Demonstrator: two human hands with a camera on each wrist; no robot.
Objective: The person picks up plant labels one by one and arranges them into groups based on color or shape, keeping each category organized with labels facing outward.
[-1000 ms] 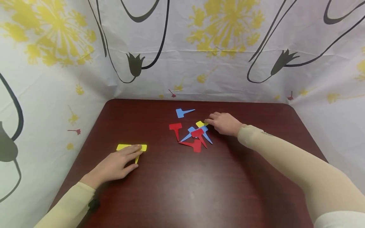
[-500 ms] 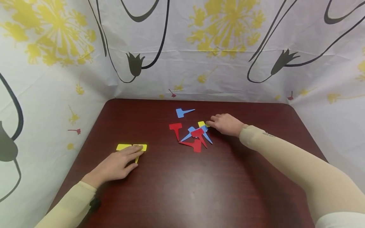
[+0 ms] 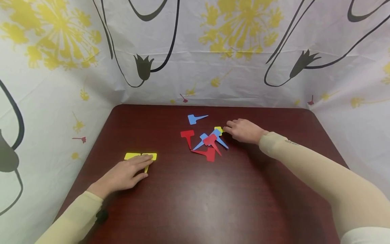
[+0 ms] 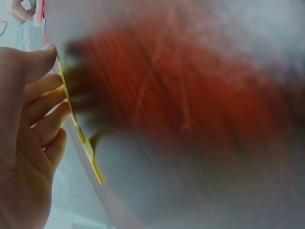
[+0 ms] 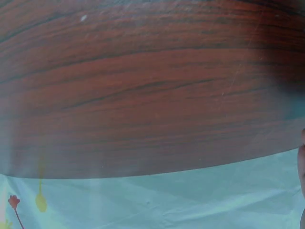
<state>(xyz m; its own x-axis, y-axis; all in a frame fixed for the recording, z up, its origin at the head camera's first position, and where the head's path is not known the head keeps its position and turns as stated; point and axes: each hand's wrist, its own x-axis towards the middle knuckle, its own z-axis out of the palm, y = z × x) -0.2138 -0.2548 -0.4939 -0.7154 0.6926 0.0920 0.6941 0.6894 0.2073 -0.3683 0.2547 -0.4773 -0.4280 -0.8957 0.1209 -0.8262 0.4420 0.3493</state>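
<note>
My left hand (image 3: 126, 174) lies with fingers extended over two yellow T-shaped plant labels, side by side, their heads showing past the fingers: a left one (image 3: 132, 156) and a right one (image 3: 151, 156). In the left wrist view, the fingertips meet a yellow label (image 4: 98, 174) seen edge-on. Across the table, my right hand (image 3: 245, 131) holds another yellow plant label (image 3: 218, 129) at its stem with bent fingers; its head shows beside the pile. Blue plant labels (image 3: 217, 132) and red plant labels (image 3: 210, 155) overlap there. Only a sliver of the right hand (image 5: 302, 167) enters the right wrist view.
A separate blue label (image 3: 192, 119) lies near the back of the dark wooden table (image 3: 195, 203). A red label (image 3: 187, 134) sits left of the pile. White patterned cloth (image 3: 182, 67) hangs behind the table and along both sides.
My right hand has shifted slightly right, and the yellow label at its fingertips has slid right with it, its head turning. The left hand stays on the two yellow labels.
</note>
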